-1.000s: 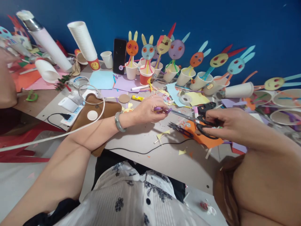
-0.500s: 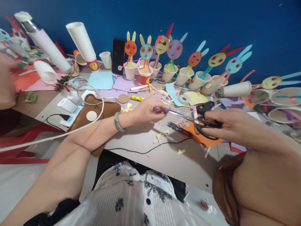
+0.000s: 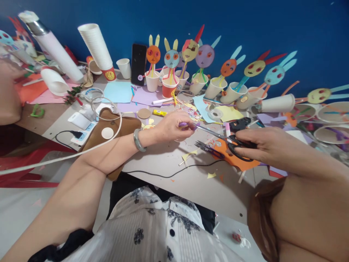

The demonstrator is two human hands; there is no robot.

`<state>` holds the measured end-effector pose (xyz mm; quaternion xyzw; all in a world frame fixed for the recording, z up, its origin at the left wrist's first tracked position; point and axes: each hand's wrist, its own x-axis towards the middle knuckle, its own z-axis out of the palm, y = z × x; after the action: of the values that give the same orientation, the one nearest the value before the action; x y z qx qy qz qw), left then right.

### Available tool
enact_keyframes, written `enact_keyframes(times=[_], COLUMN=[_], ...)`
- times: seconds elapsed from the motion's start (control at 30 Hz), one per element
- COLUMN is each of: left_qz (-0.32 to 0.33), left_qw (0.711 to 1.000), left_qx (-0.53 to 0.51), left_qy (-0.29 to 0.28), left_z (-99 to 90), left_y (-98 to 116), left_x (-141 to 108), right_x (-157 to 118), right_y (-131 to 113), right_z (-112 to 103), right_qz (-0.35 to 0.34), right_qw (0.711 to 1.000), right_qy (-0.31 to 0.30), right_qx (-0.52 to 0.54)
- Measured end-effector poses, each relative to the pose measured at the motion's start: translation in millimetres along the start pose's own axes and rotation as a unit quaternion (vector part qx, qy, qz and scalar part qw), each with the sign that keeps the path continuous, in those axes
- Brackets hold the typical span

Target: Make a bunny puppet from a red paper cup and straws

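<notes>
My left hand (image 3: 176, 126), a bracelet at its wrist, pinches a small piece of purple paper (image 3: 185, 124) between thumb and fingers. In my right hand (image 3: 263, 143) are black-handled scissors (image 3: 211, 132), with my thumb and fingers in the loops. Their blades point left, and the tips reach the purple paper at my left fingertips. Whether the blades are closed on it I cannot tell. Below the scissors, small thread snips (image 3: 208, 148) lie beside an orange paper sheet (image 3: 245, 164). A black tape dispenser (image 3: 240, 124) sits just behind my right hand.
Paper cups with rabbit-faced figures (image 3: 153, 54) line the blue wall. A cup stack (image 3: 96, 47), a phone (image 3: 138, 63) and a flask (image 3: 54, 51) stand at the back left. A white cable (image 3: 68, 156) crosses near a power strip (image 3: 84, 134). Another person's arm (image 3: 9, 91) shows far left.
The view has shifted slightly. Both hands keep nearly the same pose, with the scissor tips still at the purple paper.
</notes>
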<state>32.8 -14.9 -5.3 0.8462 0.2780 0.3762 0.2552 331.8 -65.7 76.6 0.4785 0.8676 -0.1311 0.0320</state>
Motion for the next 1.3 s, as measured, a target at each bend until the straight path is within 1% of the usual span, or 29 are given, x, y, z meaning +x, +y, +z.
enact_keyframes(times=[0.23, 0.33, 0.53, 0.73, 0.87, 1.0, 1.13, 1.3], left_qz=[-0.013, -0.026, -0.045, -0.028, -0.038, -0.029, -0.032, -0.013], left_qw=[1.0, 0.999, 0.998, 0.998, 0.998, 0.998, 0.997, 0.998], left_qx=[-0.021, -0.023, -0.042, -0.047, -0.05, -0.061, -0.061, -0.056], left_qy=[0.005, -0.006, -0.009, 0.01, 0.0, 0.0, -0.016, -0.009], left_z=[-1.0, -2.8, -5.3, -6.1, -4.5, -1.3, -0.4, 1.5], left_y=[-1.1, -0.6, 2.1, 0.3, 0.8, 1.3, 1.0, -0.3], left_x=[1.6, 2.0, 2.6, 3.3, 2.2, 0.4, -0.7, -1.9], right_x=[0.3, 0.5, 1.9, 4.6, 4.5, 4.9, 6.1, 5.8], right_y=[-5.5, -6.1, -2.8, -1.4, -2.2, -4.2, -5.0, -5.5], right_z=[-2.8, -1.7, 1.0, 1.8, -0.5, -3.4, -4.5, -4.6], right_qz=[-0.008, -0.019, -0.031, -0.027, -0.039, -0.034, -0.029, -0.024], right_qw=[1.0, 0.999, 0.999, 0.999, 0.998, 0.998, 0.998, 0.998], right_qy=[-0.011, -0.011, 0.011, 0.044, 0.033, 0.014, -0.004, -0.018], right_qx=[0.023, 0.024, 0.012, 0.012, 0.034, 0.044, 0.059, 0.064])
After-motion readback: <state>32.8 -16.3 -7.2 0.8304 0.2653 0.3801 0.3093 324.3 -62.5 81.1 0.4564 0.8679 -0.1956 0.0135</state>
